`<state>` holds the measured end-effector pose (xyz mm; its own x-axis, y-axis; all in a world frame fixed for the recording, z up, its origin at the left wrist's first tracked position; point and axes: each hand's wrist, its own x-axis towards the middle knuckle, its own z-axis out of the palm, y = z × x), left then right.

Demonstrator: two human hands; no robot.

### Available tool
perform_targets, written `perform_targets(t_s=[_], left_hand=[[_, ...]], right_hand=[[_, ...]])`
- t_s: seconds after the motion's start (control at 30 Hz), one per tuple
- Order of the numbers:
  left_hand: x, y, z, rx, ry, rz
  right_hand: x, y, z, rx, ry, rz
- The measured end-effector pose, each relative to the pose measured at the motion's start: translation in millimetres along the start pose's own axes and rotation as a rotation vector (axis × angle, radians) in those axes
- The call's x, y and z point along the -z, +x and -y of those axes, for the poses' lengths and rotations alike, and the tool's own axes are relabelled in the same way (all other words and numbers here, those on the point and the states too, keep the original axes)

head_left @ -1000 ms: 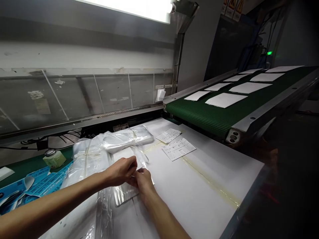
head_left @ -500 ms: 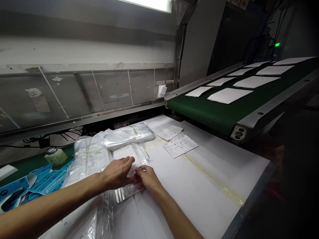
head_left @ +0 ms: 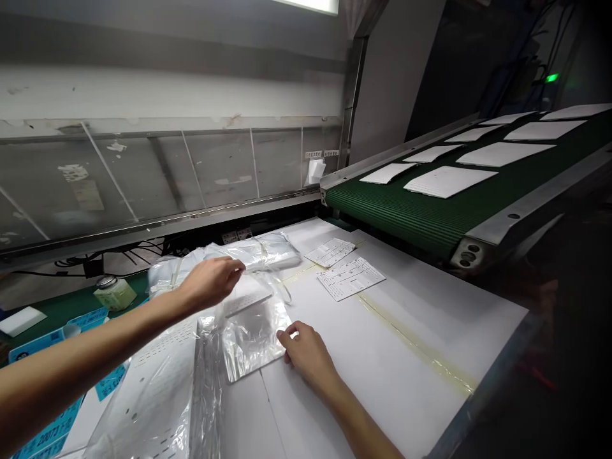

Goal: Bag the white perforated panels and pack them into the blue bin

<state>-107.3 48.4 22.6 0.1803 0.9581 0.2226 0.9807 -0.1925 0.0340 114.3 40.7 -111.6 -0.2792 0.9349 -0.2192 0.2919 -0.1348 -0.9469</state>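
Note:
My left hand (head_left: 214, 280) hangs over the plastic bundles with its fingertips pinched together; whatever they may hold is hidden. Lower and to the right, my right hand (head_left: 308, 349) has thumb and forefinger closed at the right edge of a clear plastic bag (head_left: 251, 341). The bag lies on the white tabletop. A white perforated card (head_left: 247, 294) sits just above it, partly under clear plastic. Behind that is a tied bundle of clear bags (head_left: 277, 250). Left of the bag lies a large plastic-wrapped stack of white sheets (head_left: 165, 370).
Two printed white cards (head_left: 351, 278) lie mid-table near yellowish tape (head_left: 415, 344). At the back right, a green conveyor belt (head_left: 396, 213) carries several white stacks (head_left: 449, 182). On the left are blue printed sheets (head_left: 50, 440) and a metal-topped jar (head_left: 115, 292).
My hands have separated: the left has risen up and left, the right has shifted right and slightly down. The clear bag between them now shows more fully. The view has shifted slightly.

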Motion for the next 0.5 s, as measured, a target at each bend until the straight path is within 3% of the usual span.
perform_targets(t_s=[0.13,0.27,0.37,0.5], left_hand=[[14.3,14,11,0.119,-0.046,0.011],[21.4,22,5,0.163,-0.112,0.027],[15.9,13,-8,0.09,-0.164,0.051],[-10.4,-19,-28,-0.132,-0.108,0.151]], right_hand=[[-1,-11,21,0.149,0.147,-0.095],[-28,-11,47,0.172,0.462,0.113],[-49,-2,57,0.09,0.665,0.217],[-61,18,61,-0.008,0.826,0.226]])
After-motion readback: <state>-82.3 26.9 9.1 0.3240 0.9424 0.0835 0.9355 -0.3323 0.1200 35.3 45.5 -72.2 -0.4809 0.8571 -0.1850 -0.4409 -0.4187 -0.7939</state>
